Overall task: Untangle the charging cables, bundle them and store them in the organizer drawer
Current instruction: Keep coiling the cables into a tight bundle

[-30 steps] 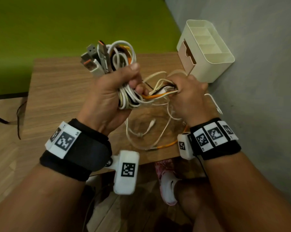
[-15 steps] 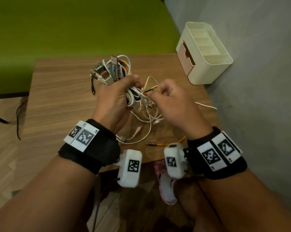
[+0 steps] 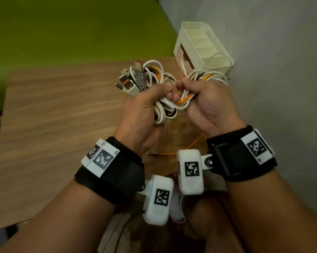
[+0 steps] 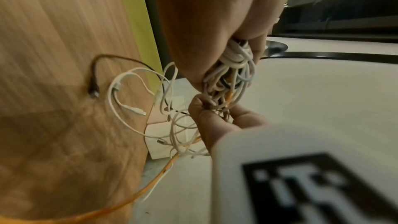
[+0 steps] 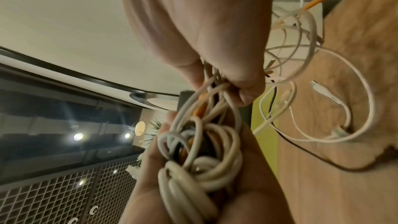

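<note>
Both hands, left hand and right hand, clench the charging cables; pulling apart could tighten knots, since loose ends trail on the counter.

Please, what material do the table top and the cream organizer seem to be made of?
Table top: wood or wood-look laminate, matte, with brown grain streaks; which one cannot be told. Organizer: probably plastic, smooth cream walls, thin moulded dividers, rounded corners.

Cables — white, orange; cream organizer.
</note>
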Demonstrator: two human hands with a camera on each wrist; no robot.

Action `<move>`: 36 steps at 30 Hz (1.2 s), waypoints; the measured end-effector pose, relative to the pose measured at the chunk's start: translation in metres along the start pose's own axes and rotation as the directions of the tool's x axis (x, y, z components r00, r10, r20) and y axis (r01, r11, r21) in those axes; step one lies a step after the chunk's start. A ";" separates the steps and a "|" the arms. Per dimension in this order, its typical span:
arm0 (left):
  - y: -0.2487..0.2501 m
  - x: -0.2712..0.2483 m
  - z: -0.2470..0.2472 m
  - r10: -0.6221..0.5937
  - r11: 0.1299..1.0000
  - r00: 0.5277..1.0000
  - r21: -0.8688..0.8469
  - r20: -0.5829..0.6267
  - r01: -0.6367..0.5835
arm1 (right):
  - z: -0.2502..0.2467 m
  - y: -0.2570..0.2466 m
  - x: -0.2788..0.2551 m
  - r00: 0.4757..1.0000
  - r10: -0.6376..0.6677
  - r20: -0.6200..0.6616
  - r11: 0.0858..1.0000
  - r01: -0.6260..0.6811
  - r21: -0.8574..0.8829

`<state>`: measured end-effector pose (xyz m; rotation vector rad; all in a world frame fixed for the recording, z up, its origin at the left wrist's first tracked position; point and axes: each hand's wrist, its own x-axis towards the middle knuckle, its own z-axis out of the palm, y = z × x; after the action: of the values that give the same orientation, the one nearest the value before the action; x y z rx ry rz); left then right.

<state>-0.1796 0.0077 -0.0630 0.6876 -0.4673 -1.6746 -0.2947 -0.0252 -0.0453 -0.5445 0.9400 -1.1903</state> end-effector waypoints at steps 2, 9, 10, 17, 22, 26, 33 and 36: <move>0.002 0.002 0.004 0.016 1.000 1.000 0.005 0.007 -0.016 | -0.006 -0.008 0.006 0.999 -0.054 -0.005 0.999 0.054 -0.005; -0.003 0.004 0.008 -0.023 0.999 1.000 0.047 0.013 0.022 | -0.028 -0.011 0.030 0.975 -0.175 -0.135 0.983 0.181 0.035; -0.006 0.005 0.007 -0.038 0.997 0.999 0.068 -0.016 0.039 | -0.032 -0.010 0.031 0.973 -0.171 -0.158 0.984 0.175 0.017; -0.028 0.018 -0.019 -0.057 0.964 0.958 0.233 -0.280 0.126 | -0.071 0.005 0.029 0.971 0.090 -0.223 0.583 -0.233 -0.779; -0.022 0.026 -0.034 -0.026 0.959 0.943 0.257 -0.333 0.117 | -0.068 -0.016 0.004 0.989 0.128 -0.078 0.244 -0.107 -0.964; -0.022 0.026 -0.036 0.002 0.961 0.960 0.266 -0.281 0.076 | -0.054 -0.016 -0.007 0.938 -0.153 0.310 0.412 0.346 -0.843; -0.020 0.017 -0.018 -0.076 0.994 0.984 0.071 -0.162 0.089 | -0.056 0.025 0.007 0.902 0.053 0.429 0.000 0.430 -0.903; -0.015 0.014 -0.017 -0.128 0.992 0.990 -0.022 -0.057 0.127 | -0.056 0.036 0.013 0.867 -0.040 0.497 -0.064 0.494 -0.867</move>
<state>-0.1804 -0.0013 -0.0879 0.7639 -0.3724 -1.7720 -0.3215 -0.0204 -0.1072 -2.2274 1.3401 -0.4320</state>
